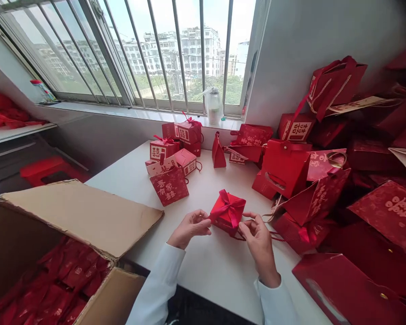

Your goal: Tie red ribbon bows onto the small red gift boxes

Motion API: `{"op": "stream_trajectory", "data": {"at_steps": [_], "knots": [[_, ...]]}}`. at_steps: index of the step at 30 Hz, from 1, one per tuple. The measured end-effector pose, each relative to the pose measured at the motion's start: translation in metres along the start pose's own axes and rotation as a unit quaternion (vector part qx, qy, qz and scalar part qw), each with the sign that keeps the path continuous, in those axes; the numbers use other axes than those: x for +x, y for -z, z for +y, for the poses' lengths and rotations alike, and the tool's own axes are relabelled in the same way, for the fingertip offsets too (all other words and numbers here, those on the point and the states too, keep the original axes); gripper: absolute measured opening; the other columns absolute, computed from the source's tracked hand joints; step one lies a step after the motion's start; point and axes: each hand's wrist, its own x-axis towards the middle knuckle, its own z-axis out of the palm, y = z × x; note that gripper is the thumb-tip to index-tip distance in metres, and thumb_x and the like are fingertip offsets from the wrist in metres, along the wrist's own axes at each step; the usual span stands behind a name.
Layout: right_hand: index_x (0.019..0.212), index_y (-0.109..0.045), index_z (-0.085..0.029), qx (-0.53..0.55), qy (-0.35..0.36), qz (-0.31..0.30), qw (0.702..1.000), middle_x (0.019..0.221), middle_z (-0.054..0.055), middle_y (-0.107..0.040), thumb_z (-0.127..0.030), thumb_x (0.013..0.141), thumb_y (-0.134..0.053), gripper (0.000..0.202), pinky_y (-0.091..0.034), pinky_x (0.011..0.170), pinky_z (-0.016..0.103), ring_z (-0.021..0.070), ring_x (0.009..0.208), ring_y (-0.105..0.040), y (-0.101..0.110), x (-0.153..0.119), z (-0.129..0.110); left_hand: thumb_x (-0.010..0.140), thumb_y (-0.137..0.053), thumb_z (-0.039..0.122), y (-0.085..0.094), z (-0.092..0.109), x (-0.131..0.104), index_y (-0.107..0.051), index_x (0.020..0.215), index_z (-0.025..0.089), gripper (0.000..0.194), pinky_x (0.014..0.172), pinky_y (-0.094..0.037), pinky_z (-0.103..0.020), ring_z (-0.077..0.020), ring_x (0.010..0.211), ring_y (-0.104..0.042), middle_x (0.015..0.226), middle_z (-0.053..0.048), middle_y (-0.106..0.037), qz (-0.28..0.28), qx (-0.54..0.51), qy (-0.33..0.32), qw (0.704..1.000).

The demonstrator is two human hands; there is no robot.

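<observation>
We find the red box (pixel 224 225) set back from the bench's (pixel 209 266) near edge; left hand (pixel 191 229) pinches its ribbon (pixel 230 208); right hand (pixel 258 239) curls at its right side, grip undetermined.

Front red bag (pixel 169 188): 吾家有囍, pale brush script (last character sits lowest).
Rear bow-topped box (pixel 188 132): 囍 on pale ground.
Left bow-topped box (pixel 163 150): 囍, likewise.
Right-hand stacked box (pixel 298 129): 囍, large, on pale ground.
Bow-tied centre box (pixel 226 219): faint lettering, too small to read.
</observation>
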Motion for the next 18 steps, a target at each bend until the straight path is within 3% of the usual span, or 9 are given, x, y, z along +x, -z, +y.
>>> {"op": "stream_trajectory", "data": {"at_steps": [3,8,11,13,16,18], "knots": [[0.105,-0.048,-0.020,0.022,-0.013,-0.017,1.000,0.072,0.000,-0.062,-0.039,0.078,-0.059,0.035,-0.045,0.067,0.029,0.0175,0.070,-0.058,0.010,-0.001,0.010,0.065,-0.075,0.040,0.012,-0.011,-0.001,-0.053,0.080,0.017,0.035,0.074,-0.047,-0.029,-0.0132,0.070,-0.064,0.075,0.000,-0.062,-0.027,-0.074,0.031,0.996],[0.098,-0.055,-0.019,-0.094,0.041,0.049,0.994,0.080,0.003,-0.063,-0.048,0.079,-0.056,0.034,-0.042,0.070,0.031,0.0195,0.076,-0.057,0.011,-0.005,-0.002,0.066,-0.074,0.043,0.009,-0.026,-0.010,-0.054,0.092,0.021,0.040,0.074,-0.046,-0.031,-0.0187,0.088,-0.063,0.089,-0.004,-0.064,0.001,-0.122,0.049,0.991],[0.085,-0.059,-0.020,-0.175,0.076,0.041,0.981,0.077,0.003,-0.061,-0.049,0.076,-0.058,0.031,-0.039,0.066,0.029,0.0190,0.072,-0.053,0.003,-0.006,-0.014,0.070,-0.068,0.046,0.000,-0.028,-0.019,-0.055,0.093,0.020,0.037,0.069,-0.044,-0.026,-0.0182,0.089,-0.061,0.094,-0.005,-0.064,0.067,-0.028,0.036,0.997],[0.080,-0.058,-0.020,-0.191,0.089,0.040,0.977,0.077,0.002,-0.059,-0.046,0.074,-0.060,0.026,-0.038,0.064,0.029,0.0186,0.070,-0.051,-0.001,-0.004,-0.017,0.073,-0.064,0.045,-0.006,-0.024,-0.026,-0.057,0.090,0.019,0.031,0.067,-0.042,-0.025,-0.0166,0.084,-0.060,0.091,-0.004,-0.064,0.133,0.068,-0.007,0.989],[0.077,-0.056,-0.021,-0.160,0.070,0.009,0.985,0.076,0.001,-0.058,-0.040,0.075,-0.059,0.019,-0.038,0.063,0.028,0.0171,0.068,-0.049,-0.002,-0.001,-0.012,0.079,-0.056,0.042,-0.018,-0.012,-0.038,-0.058,0.083,0.019,0.024,0.064,-0.039,-0.024,-0.0143,0.074,-0.057,0.082,-0.001,-0.063,0.227,0.205,-0.106,0.946],[0.078,-0.056,-0.021,-0.105,0.048,-0.022,0.993,0.076,0.000,-0.056,-0.037,0.076,-0.059,0.017,-0.039,0.063,0.027,0.0159,0.067,-0.048,-0.001,0.001,-0.005,0.083,-0.052,0.043,-0.029,-0.004,-0.045,-0.059,0.078,0.019,0.025,0.059,-0.037,-0.024,-0.0139,0.069,-0.055,0.076,0.000,-0.062,0.236,0.259,-0.129,0.928]]}}
